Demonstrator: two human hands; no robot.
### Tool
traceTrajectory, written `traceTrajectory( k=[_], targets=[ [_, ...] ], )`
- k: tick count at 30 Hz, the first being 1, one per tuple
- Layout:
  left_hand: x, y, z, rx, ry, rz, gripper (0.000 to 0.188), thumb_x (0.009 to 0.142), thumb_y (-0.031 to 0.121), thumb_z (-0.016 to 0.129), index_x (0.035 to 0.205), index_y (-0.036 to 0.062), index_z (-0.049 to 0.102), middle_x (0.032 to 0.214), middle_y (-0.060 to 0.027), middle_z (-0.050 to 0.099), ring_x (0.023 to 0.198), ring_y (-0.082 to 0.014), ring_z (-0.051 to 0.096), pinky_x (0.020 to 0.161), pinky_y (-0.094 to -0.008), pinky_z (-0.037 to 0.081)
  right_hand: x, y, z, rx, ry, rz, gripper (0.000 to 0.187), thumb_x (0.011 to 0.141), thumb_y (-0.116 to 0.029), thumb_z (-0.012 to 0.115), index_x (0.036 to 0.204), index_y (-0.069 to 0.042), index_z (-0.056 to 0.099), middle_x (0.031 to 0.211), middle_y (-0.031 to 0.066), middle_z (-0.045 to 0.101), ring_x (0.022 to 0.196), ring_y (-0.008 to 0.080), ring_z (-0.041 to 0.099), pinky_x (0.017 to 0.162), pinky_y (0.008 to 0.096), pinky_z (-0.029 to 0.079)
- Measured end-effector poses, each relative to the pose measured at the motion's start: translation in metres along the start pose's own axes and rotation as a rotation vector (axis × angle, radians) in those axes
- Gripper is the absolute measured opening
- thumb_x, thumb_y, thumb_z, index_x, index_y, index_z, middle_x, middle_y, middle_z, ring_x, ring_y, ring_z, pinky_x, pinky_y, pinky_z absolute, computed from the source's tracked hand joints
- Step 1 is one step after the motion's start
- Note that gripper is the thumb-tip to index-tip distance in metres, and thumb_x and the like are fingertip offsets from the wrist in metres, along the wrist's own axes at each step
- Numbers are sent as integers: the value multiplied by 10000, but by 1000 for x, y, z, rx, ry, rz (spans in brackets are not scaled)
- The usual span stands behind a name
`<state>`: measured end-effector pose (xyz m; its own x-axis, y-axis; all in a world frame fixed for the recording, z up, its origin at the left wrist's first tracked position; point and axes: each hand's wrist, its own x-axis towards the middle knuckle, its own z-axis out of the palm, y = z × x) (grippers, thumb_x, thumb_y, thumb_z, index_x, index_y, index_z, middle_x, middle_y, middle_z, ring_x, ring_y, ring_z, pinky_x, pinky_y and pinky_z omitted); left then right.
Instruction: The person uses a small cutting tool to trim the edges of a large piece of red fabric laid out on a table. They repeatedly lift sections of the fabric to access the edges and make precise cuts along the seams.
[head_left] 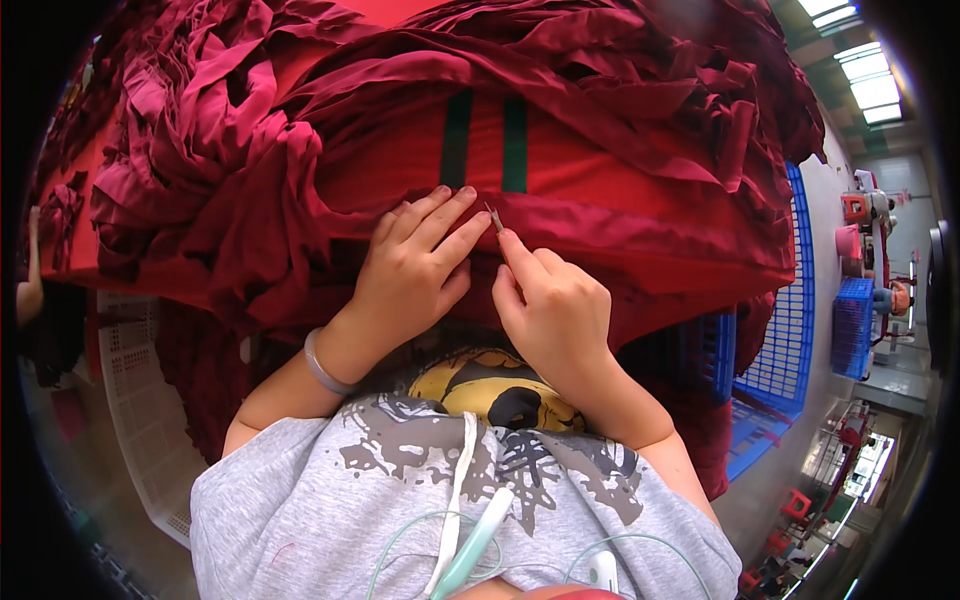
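Note:
A long dark-red fabric strip (640,224) lies along the near edge of a red-covered table (400,150). My left hand (420,245) rests on the strip with its fingers stretched out, holding it down against the table. Just right of those fingertips, my right hand (555,300) is closed around a small pointed metal tool (495,217). The tool's tip touches or nearly touches the fabric beside my left fingers. Its handle is hidden in my right hand, so its exact kind does not show. Two dark green bands (514,145) run across the table cover just beyond my hands.
Crumpled dark-red fabric (220,150) is heaped at the left and along the table's far side. Blue plastic crates (780,330) stand at the right, a white plastic basket (140,400) below the left edge. Another person's arm (32,265) shows at far left.

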<state>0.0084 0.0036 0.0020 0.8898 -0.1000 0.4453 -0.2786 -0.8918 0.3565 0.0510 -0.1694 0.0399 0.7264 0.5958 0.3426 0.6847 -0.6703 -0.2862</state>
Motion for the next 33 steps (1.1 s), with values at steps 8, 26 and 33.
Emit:
traceTrajectory(
  k=[8,26,33],
  targets=[
    [-1,1,-1,-7,-1,-6,465,738,134,659,1203,139,643,1356,-74,552,1241,-264,507,1006,-455,409,9,9,13,92,218,54,310,842,-112,640,1134,-10,660,668,65,587,531,218,599,485,331,478],
    [-3,-10,-17,-95,205,62,230,670,15,670,892,73,684,914,-63,634,856,-260,608,799,-399,488,23,44,-12,610,205,261,301,970,-52,491,1250,35,564,828,5,578,745,48,512,673,201,433],
    [-47,-72,-155,134,840,-128,134,755,80,480,789,11,589,780,-160,597,758,-320,571,739,-402,429,-11,76,-28,1055,238,489,215,948,-55,429,1094,-4,578,753,-32,486,673,21,376,601,192,304]
  ],
)
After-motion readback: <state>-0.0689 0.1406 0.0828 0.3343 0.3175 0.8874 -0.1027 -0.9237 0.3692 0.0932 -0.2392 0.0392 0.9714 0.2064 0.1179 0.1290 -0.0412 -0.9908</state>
